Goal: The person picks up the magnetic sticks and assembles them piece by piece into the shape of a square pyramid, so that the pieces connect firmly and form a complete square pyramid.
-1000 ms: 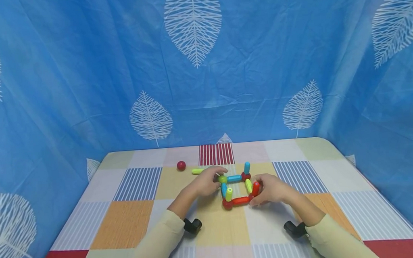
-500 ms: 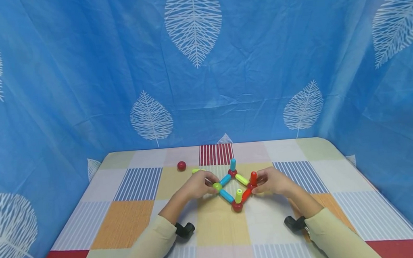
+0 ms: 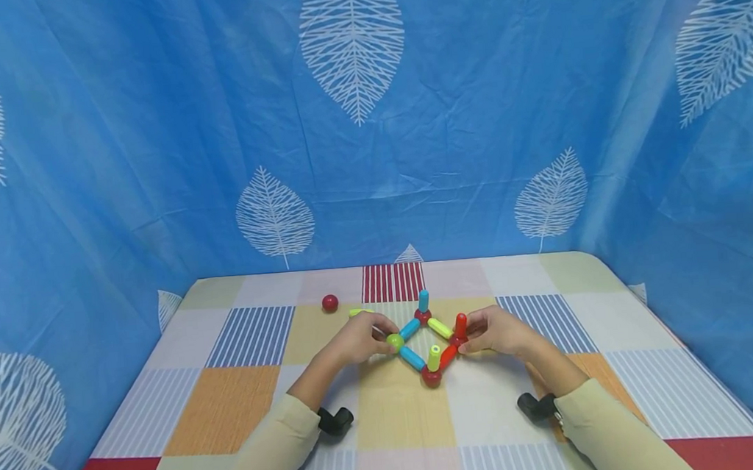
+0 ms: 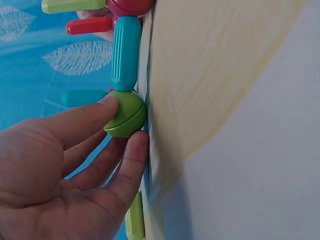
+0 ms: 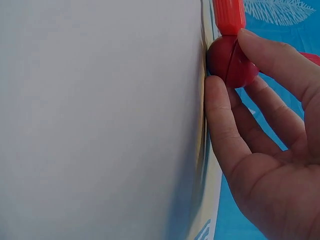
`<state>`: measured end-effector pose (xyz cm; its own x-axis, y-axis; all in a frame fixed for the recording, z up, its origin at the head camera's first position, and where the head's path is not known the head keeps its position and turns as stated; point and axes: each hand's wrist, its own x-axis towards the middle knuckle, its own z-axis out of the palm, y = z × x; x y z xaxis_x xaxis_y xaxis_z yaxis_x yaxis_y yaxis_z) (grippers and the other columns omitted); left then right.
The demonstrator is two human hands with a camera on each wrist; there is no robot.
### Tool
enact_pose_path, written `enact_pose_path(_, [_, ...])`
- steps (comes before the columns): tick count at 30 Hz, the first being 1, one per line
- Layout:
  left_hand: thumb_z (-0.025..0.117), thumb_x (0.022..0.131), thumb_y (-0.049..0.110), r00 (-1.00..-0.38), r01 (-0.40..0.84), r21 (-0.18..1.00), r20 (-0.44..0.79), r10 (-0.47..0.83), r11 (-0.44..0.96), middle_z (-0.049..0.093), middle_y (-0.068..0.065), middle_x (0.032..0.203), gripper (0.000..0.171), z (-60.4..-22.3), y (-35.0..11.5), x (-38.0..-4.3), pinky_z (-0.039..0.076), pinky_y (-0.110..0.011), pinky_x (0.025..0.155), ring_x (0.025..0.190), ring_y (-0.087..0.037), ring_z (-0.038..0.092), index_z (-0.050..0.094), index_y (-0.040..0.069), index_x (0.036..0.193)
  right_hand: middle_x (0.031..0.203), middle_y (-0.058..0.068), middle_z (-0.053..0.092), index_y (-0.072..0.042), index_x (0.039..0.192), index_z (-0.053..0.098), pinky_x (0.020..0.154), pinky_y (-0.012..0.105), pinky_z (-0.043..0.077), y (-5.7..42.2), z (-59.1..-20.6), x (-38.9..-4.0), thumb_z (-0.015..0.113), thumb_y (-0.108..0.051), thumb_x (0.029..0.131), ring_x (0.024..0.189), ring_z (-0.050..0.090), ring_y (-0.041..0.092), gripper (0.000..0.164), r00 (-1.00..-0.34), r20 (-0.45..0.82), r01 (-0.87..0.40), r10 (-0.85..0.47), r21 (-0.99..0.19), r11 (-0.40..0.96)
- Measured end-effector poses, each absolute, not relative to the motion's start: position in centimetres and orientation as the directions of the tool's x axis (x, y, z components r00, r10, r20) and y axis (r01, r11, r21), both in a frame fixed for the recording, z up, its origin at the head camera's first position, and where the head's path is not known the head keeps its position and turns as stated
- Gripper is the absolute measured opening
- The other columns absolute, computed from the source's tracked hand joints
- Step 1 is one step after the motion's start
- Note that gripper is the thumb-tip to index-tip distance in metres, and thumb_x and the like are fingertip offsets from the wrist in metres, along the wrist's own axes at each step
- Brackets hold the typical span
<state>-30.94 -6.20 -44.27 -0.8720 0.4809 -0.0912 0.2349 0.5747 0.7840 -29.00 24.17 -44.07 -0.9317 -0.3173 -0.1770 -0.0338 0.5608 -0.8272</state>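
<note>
A four-sided frame of rods and balls lies on the table, one corner toward me. Thumb and fingers of my left hand (image 3: 357, 340) pinch the green ball (image 4: 127, 112) at its left corner. At the right corner, my right hand (image 3: 500, 331) pinches a red ball (image 5: 225, 60) below an upright red rod (image 3: 461, 325). An upright blue rod (image 3: 424, 301) stands on the far red ball (image 3: 422, 316), and an upright yellow-green rod (image 3: 433, 358) on the near red ball (image 3: 431, 378). Two blue rods, one yellow-green and one red form the sides.
A loose red ball (image 3: 330, 303) sits farther back to the left. Partly hidden behind my left hand lies a loose yellow-green rod (image 3: 359, 312). Blue leaf-print curtains (image 3: 373, 191) surround the patchwork-covered table (image 3: 231, 409) at the back and sides.
Over the first half second the frame turned from nearly square-on to corner-on, its green ball coming left and nearer, my left hand with it. Since then both hands have stayed nearly still.
</note>
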Motion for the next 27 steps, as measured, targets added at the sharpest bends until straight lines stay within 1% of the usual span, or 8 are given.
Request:
enact_pose_path(6, [0.082, 0.087, 0.012, -0.87, 0.244, 0.788, -0.079, 0.486, 0.566, 0.073, -0.005, 0.11, 0.024, -44.3, -6.4, -31.0, 0.06, -0.039, 0.09, 0.1, -0.02, 0.07, 0.075, 0.009, 0.109, 0.1, 0.008, 0.074, -0.001, 0.108, 0.075, 0.081, 0.027, 0.056, 24.3, -44.2, -29.3, 0.086, -0.005, 0.079, 0.089, 0.066, 0.017, 0.031, -0.933, -0.206, 0.004, -0.295, -0.827, 0.563])
enact_pose_path(9, [0.082, 0.087, 0.011, -0.87, 0.251, 0.791, -0.068, 0.488, 0.558, 0.073, -0.006, 0.109, 0.025, -44.2, -6.7, -31.1, 0.06, -0.039, 0.091, 0.101, -0.021, 0.07, 0.075, 0.008, 0.11, 0.1, 0.008, 0.074, 0.0, 0.108, 0.075, 0.081, 0.027, 0.056, 24.4, -44.3, -29.4, 0.086, -0.004, 0.079, 0.089, 0.065, 0.018, 0.032, -0.932, -0.217, 0.019, -0.291, -0.83, 0.558])
enact_pose_path(12, [0.076, 0.09, 0.007, -0.874, 0.251, 0.794, -0.059, 0.482, 0.553, 0.073, -0.008, 0.11, 0.022, -44.2, -7.1, -31.1, 0.06, -0.039, 0.088, 0.102, -0.023, 0.069, 0.074, 0.006, 0.113, 0.101, 0.008, 0.074, 0.0, 0.109, 0.074, 0.081, 0.027, 0.056, 24.4, -44.3, -29.4, 0.086, -0.004, 0.078, 0.089, 0.065, 0.018, 0.033, -0.93, -0.227, 0.031, -0.288, -0.832, 0.554])
enact_pose_path(15, [0.066, 0.094, 0.002, -0.884, 0.245, 0.796, -0.051, 0.464, 0.553, 0.072, -0.009, 0.111, 0.022, -44.1, -7.6, -31.2, 0.059, -0.037, 0.085, 0.102, -0.023, 0.067, 0.073, 0.004, 0.115, 0.102, 0.01, 0.074, 0.001, 0.11, 0.073, 0.081, 0.028, 0.058, 24.3, -44.2, -29.4, 0.086, -0.003, 0.079, 0.09, 0.065, 0.018, 0.035, -0.927, -0.243, 0.052, -0.287, -0.839, 0.542])
enact_pose_path(17, [0.063, 0.096, 0.002, -0.894, 0.244, 0.793, -0.038, 0.446, 0.558, 0.071, -0.009, 0.112, 0.022, -44.1, -7.9, -31.3, 0.059, -0.036, 0.084, 0.1, -0.022, 0.067, 0.072, 0.004, 0.116, 0.103, 0.011, 0.073, 0.001, 0.112, 0.073, 0.08, 0.028, 0.059, 24.3, -44.1, -29.3, 0.086, -0.003, 0.079, 0.09, 0.066, 0.018, 0.035, -0.924, -0.254, 0.066, -0.284, -0.841, 0.538])
enact_pose_path(19, [0.063, 0.097, 0.003, -0.907, 0.246, 0.785, -0.02, 0.42, 0.568, 0.072, -0.009, 0.112, 0.022, -44.0, -8.3, -31.5, 0.059, -0.036, 0.084, 0.099, -0.021, 0.066, 0.072, 0.005, 0.117, 0.103, 0.011, 0.073, 0.001, 0.112, 0.072, 0.08, 0.027, 0.059, 24.3, -44.1, -29.3, 0.086, -0.004, 0.079, 0.09, 0.065, 0.018, 0.036, -0.922, -0.262, 0.074, -0.285, -0.841, 0.536])
enact_pose_path(23, [0.067, 0.098, 0.009, -0.935, 0.233, 0.771, 0.009, 0.355, 0.592, 0.072, -0.006, 0.109, 0.019, -43.8, -8.8, -32.0, 0.059, -0.036, 0.086, 0.098, -0.02, 0.065, 0.073, 0.006, 0.115, 0.102, 0.011, 0.072, 0.001, 0.112, 0.072, 0.079, 0.027, 0.059, 24.3, -44.0, -29.4, 0.086, -0.004, 0.079, 0.089, 0.065, 0.018, 0.036, -0.922, -0.264, 0.071, -0.284, -0.835, 0.545])
enact_pose_path(27, [0.07, 0.095, 0.007, -0.948, 0.235, 0.751, 0.039, 0.315, 0.617, 0.073, -0.006, 0.104, 0.015, -43.9, -9.2, -32.8, 0.058, -0.036, 0.088, 0.097, -0.02, 0.066, 0.074, 0.007, 0.109, 0.102, 0.011, 0.072, 0.001, 0.112, 0.072, 0.08, 0.027, 0.058, 24.3, -43.9, -29.4, 0.087, -0.004, 0.078, 0.089, 0.065, 0.018, 0.037, -0.922, -0.27, 0.074, -0.278, -0.827, 0.558])
